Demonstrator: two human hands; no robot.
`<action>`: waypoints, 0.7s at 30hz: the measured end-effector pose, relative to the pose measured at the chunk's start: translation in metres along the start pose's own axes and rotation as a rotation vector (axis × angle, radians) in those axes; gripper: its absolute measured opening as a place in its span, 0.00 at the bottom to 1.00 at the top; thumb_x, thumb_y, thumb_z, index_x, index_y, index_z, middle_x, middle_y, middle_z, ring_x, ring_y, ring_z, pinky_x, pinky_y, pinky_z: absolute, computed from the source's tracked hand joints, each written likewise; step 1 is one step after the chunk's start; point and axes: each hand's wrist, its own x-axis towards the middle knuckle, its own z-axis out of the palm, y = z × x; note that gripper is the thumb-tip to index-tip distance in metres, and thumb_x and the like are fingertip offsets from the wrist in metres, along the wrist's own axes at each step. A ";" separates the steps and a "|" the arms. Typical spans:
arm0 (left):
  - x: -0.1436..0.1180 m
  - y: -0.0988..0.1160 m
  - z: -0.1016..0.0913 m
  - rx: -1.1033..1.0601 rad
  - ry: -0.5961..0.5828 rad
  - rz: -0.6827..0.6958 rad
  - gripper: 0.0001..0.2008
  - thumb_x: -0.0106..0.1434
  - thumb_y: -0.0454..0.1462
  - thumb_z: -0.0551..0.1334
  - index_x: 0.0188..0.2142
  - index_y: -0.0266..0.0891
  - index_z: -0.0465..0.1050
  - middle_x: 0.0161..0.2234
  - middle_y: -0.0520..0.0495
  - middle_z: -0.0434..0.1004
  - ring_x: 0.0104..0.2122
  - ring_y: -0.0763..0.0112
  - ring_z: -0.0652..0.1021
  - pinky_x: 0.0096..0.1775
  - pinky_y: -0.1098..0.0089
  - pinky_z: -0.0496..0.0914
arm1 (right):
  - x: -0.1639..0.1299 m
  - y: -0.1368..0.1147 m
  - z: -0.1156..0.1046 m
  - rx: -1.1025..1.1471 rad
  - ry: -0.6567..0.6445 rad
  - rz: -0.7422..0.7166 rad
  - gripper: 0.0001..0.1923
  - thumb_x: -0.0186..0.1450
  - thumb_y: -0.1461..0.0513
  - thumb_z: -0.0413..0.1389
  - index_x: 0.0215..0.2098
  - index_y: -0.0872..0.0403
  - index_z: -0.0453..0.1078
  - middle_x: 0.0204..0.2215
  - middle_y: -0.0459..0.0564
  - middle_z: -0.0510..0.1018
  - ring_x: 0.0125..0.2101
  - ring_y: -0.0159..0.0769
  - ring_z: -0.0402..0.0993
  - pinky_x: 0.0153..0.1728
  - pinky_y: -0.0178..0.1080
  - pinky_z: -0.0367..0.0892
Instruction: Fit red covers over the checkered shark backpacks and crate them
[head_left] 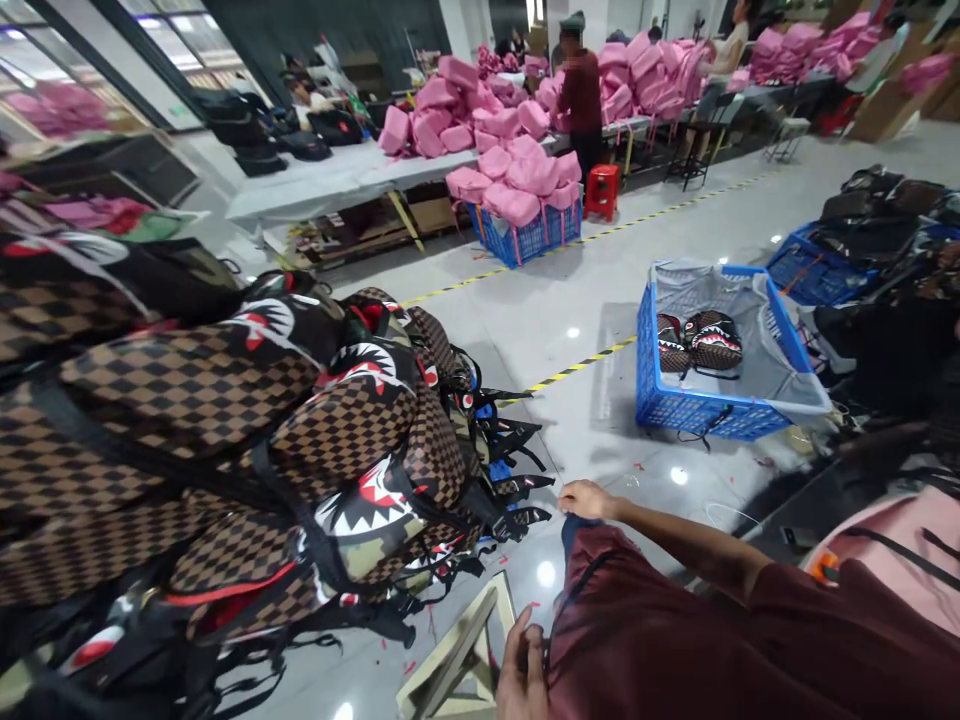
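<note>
- The left hand point(523, 672) sits at the bottom edge of the view, its fingers pinched together on the hem of a dark maroon fabric bag point(675, 640) that fills the lower right.
- The right hand point(585, 499) lies on the far edge of the same maroon bag, fingers curled down over the cloth and gripping it; the bare forearm runs back to the right.
- The maroon bag lies spread in front of the person, above the glossy grey floor point(570, 330).
- Just beside the left hand stands a pale wooden frame point(461, 655).
- A big heap of brown checkered backpacks with shark-mouth prints point(247, 450) fills the left, straps trailing toward the hands.
- Well apart, a blue plastic crate point(705, 410) holds two more shark-print bags.
- Far back, a person in a dark red top point(581, 95) stands by a tabletop point(337, 180) piled with pink bags point(495, 110).
</note>
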 end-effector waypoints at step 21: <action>0.112 0.237 0.164 0.120 -0.402 0.172 0.26 0.73 0.46 0.58 0.64 0.41 0.82 0.55 0.40 0.90 0.56 0.57 0.86 0.63 0.60 0.77 | 0.052 0.162 -0.225 -0.296 -0.156 0.064 0.19 0.76 0.56 0.47 0.44 0.48 0.81 0.47 0.55 0.89 0.48 0.48 0.83 0.49 0.43 0.69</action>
